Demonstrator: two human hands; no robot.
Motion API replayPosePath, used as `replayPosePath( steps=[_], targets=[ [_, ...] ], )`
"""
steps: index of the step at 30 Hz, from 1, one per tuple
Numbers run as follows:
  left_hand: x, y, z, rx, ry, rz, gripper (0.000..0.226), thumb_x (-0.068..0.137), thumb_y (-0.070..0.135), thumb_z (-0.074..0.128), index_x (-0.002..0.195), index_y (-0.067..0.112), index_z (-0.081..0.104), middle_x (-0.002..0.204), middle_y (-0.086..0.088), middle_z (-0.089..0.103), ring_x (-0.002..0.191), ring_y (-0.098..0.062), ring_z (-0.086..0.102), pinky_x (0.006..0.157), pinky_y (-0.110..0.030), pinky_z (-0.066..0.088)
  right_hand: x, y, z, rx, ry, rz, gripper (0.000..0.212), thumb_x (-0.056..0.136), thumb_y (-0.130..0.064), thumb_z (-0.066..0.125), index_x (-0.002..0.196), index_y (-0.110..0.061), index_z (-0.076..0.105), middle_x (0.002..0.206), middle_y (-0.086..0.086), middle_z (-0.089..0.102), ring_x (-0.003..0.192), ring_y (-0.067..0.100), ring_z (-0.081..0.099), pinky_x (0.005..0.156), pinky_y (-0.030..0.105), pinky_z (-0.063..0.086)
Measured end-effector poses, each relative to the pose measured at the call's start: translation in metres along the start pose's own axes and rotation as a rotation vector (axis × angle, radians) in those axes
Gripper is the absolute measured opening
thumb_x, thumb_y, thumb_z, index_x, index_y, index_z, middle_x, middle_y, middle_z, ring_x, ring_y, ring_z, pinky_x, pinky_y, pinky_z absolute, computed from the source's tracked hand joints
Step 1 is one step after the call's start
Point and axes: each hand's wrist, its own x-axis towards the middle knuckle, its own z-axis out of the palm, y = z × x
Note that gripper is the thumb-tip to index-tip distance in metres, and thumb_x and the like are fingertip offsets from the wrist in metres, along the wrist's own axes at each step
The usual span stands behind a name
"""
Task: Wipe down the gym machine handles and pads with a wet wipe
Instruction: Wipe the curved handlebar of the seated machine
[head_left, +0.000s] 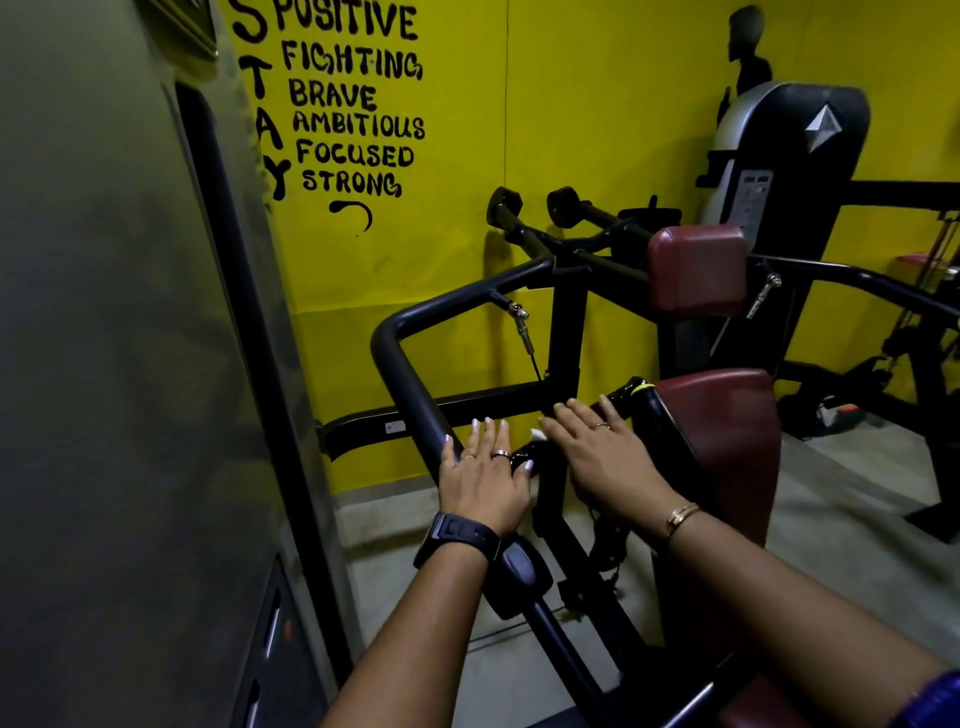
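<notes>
Left hand (485, 470): flat, fingers straight, laid over black handle bar (410, 374); wristwatch, rings. Right hand (597, 452): palm down, fingers extended, laid on wet wipe (536, 434), whose white edge shows at the thumb side, between both hands. Maroon pads (696, 270): upper and lower, right of hands. Yellow wall (597, 104): behind.

Yellow wall (597, 104) with black lettering (353, 124), maroon pads (696, 270), black machine frame (566, 332)
</notes>
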Motion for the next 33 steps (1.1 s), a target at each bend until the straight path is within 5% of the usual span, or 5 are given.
replayPosePath(
  steps=[5,13,20,27,33],
  targets=[
    [0.001,0.000,0.000,-0.008,-0.003,-0.004,0.065,0.103,0.048,0.025,0.157,0.019,0.004,0.164,0.000,0.003,0.151,-0.014,-0.003,0.120,-0.045,-0.004,-0.010,-0.029,0.028,-0.029,0.033,0.074,0.060,0.079,-0.019,0.035,0.131,0.006,0.052,0.132,0.032,0.052,0.127,0.043,0.047,0.116,0.045,0.009],
    [0.000,0.000,-0.001,-0.003,-0.004,0.004,0.065,0.103,0.048,0.024,0.157,0.019,0.003,0.164,0.000,0.003,0.151,-0.015,-0.004,0.121,-0.045,-0.003,0.006,-0.012,0.004,-0.086,0.006,0.101,0.053,0.103,-0.018,0.023,0.153,-0.013,0.008,0.161,0.011,0.004,0.149,0.024,-0.002,0.117,0.039,-0.009],
    [0.001,0.000,0.000,-0.010,-0.004,0.006,0.064,0.103,0.048,0.024,0.157,0.019,0.004,0.164,0.001,0.003,0.151,-0.014,-0.004,0.120,-0.045,-0.004,-0.008,-0.032,0.012,-0.002,0.057,0.173,0.050,0.080,-0.018,0.046,0.118,0.009,0.063,0.119,0.033,0.059,0.113,0.045,0.058,0.097,0.049,0.046],
    [0.001,-0.001,0.002,-0.016,0.000,0.010,0.064,0.103,0.049,0.025,0.157,0.020,0.005,0.164,0.001,0.003,0.151,-0.014,-0.004,0.121,-0.045,-0.004,0.007,-0.012,0.001,-0.043,0.029,0.138,0.044,0.101,-0.021,0.033,0.144,-0.015,0.027,0.153,0.009,0.027,0.147,0.024,0.010,0.119,0.040,0.003],
    [0.002,-0.002,0.003,-0.086,0.012,0.020,0.064,0.102,0.052,0.015,0.157,0.020,0.010,0.164,0.001,0.008,0.151,-0.013,0.000,0.120,-0.044,-0.004,-0.006,-0.021,0.009,-0.014,0.108,0.283,0.047,0.080,-0.010,0.052,0.120,0.014,0.058,0.122,0.036,0.056,0.117,0.048,0.054,0.094,0.052,0.048]
  ],
)
